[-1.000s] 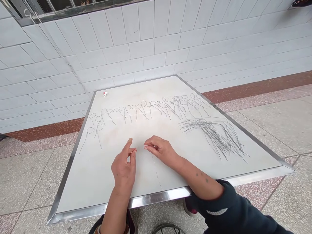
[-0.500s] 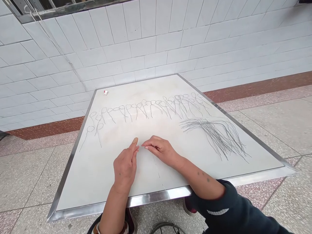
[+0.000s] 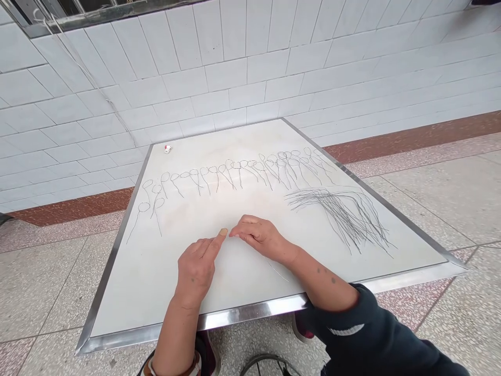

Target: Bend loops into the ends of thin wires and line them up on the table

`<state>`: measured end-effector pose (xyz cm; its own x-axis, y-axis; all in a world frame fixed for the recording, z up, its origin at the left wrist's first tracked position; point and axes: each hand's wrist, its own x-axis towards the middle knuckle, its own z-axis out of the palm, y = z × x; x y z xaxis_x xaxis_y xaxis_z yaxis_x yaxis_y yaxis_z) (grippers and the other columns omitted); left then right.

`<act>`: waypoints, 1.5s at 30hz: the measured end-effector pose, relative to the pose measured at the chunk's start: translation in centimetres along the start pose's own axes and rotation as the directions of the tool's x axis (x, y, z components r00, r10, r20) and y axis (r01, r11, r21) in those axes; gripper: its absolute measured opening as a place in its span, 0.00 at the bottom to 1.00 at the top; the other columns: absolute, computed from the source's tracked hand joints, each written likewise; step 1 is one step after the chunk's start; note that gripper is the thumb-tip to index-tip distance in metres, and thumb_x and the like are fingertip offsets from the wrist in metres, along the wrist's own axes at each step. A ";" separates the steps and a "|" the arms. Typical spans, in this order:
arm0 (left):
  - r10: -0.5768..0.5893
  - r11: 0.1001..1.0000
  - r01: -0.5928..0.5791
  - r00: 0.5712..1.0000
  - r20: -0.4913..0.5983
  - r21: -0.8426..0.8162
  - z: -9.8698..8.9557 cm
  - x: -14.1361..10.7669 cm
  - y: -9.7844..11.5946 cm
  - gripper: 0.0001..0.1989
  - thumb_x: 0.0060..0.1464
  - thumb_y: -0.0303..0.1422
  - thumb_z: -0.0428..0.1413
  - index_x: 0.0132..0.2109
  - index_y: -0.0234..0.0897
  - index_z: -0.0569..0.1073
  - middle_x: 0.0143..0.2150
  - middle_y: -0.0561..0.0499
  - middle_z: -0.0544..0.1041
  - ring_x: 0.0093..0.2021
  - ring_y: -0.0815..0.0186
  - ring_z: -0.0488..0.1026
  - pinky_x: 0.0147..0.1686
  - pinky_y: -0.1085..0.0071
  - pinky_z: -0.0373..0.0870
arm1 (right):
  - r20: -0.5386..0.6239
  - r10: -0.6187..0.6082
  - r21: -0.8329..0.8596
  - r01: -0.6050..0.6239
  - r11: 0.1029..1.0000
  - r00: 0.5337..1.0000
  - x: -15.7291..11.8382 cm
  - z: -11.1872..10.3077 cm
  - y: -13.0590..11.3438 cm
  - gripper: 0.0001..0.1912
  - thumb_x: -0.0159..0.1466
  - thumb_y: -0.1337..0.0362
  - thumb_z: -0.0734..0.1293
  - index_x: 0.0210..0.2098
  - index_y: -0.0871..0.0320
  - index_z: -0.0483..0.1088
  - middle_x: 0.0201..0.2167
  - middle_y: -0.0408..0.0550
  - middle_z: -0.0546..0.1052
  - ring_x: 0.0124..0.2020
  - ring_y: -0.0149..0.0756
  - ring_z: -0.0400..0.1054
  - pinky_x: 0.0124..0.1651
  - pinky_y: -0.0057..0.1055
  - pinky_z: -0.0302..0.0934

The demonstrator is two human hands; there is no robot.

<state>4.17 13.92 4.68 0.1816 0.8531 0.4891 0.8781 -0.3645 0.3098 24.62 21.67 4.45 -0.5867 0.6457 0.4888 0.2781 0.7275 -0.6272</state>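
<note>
Low over the front middle of the white table [image 3: 242, 292], my left hand [image 3: 198, 263] and my right hand [image 3: 264, 237] nearly meet at the fingertips. Both are closed in a pinch. A thin wire [image 3: 278, 272] runs from beneath my right hand toward the table's front edge; its other end is hidden at the fingers. What my left hand pinches is too small to make out. Beyond the hands, several looped wires [image 3: 194, 176] lie in a long row. To the right spreads a loose bundle of straight and bent wires [image 3: 344, 216].
A small red and white object [image 3: 168, 149] sits in the table's far left corner. A metal rim [image 3: 254, 312] edges the table. Behind it stands a white tiled wall [image 3: 223, 78]. Under the front edge part of a round dark frame [image 3: 270, 360] shows.
The wire's free end has swung right, now close to my right forearm. My left hand has turned, with its thumb lower and nearer the right fingertips. The view has shifted slightly.
</note>
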 end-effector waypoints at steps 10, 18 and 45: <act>-0.182 0.977 0.171 0.980 -0.085 -0.128 0.0 -0.2 -0.3 0.21 0.61 0.28 0.46 0.57 0.51 0.71 0.32 0.50 0.78 0.34 0.64 0.73 0.34 0.70 0.65 | -0.029 0.100 -0.020 -0.101 0.995 0.995 0.2 0.0 -0.2 0.11 0.68 0.66 0.58 0.40 0.52 0.72 0.34 0.44 0.73 0.33 0.31 0.68 0.36 0.28 0.62; -0.322 0.936 0.304 0.943 -0.085 -0.175 -0.2 0.3 0.5 0.22 0.61 0.26 0.41 0.57 0.44 0.69 0.45 0.49 0.78 0.42 0.62 0.76 0.39 0.65 0.70 | -0.054 0.235 0.038 -0.233 0.972 0.971 0.5 0.6 -0.4 0.09 0.67 0.66 0.60 0.38 0.52 0.72 0.33 0.42 0.73 0.34 0.30 0.68 0.37 0.28 0.61; -0.296 0.947 0.302 0.953 0.061 -0.113 -2.4 1.0 -0.2 0.24 0.59 0.28 0.47 0.62 0.48 0.63 0.41 0.53 0.78 0.43 0.61 0.70 0.40 0.65 0.69 | -0.049 0.300 0.033 -0.299 0.954 0.953 0.4 0.6 -0.4 0.09 0.66 0.67 0.60 0.38 0.52 0.72 0.34 0.41 0.73 0.33 0.30 0.68 0.37 0.28 0.60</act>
<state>3.13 13.92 7.04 -0.0602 0.9440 0.3245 0.8362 -0.1299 0.5329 23.82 21.50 4.59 -0.4383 0.8448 0.3070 0.4152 0.4933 -0.7644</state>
